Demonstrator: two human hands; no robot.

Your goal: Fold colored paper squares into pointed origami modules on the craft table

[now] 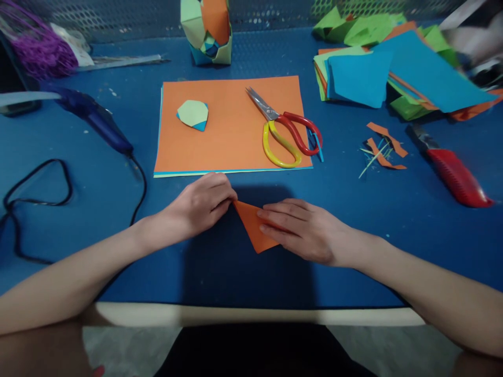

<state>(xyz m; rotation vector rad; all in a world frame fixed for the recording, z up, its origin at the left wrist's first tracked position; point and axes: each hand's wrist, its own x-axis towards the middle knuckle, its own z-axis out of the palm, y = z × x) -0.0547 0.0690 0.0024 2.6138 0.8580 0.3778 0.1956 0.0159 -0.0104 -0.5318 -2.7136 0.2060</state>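
Observation:
An orange piece of folded paper [254, 230] lies on the blue table in front of me. My left hand [206, 203] pinches its upper left corner between thumb and fingers. Across its right part my right hand [301, 228] rests flat, fingers stretched out and pressing on the paper, so that side is hidden. Just beyond my hands is a stack of paper sheets [231, 149], orange on top. On the stack are a small pale green and blue folded paper piece [193, 113] and scissors [271, 112] with one red and one yellow handle.
Orange and green scraps [383, 149] and a red-handled cutter [451, 170] lie at the right. Coloured papers [357, 78] are piled behind them. A folded paper model [210, 34] stands at the back. A blue glue gun [98, 120] with a black cord [143, 186] lies left.

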